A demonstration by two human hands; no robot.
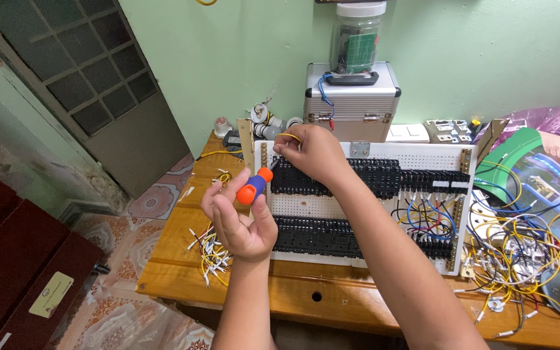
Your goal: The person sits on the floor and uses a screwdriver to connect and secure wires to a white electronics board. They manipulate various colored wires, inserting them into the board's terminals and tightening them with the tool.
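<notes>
Surface: a wooden table (183, 272) set against a pale green wall (228, 58), over a patterned tile floor (131, 311). A grey door (98, 84) with glass panes is seen at the left; dark red cabinets (14, 259) are cut off at the left edge.

On the table: a white perforated board (422, 159) fitted with rows of black terminal blocks (358, 178) and coloured wiring. Cut wire pieces (212, 253) are scattered left of the board; a tangle of wires (520, 253) lies to its right.

Left hand (241, 220): fingers closed round a screwdriver (255, 186) with an orange and blue handle, held in front of the board's left edge. The shaft is hard to make out.

Right hand (315, 152): fingers pinched on a yellow wire (290, 136) at the upper terminal row; the wire's end is hidden by the fingers.

Containers: an aluminium case (351, 104), closed, contents not seen. A clear jar (358, 39) is stood on it, a green item inside, its lid cut off by the top edge.
</notes>
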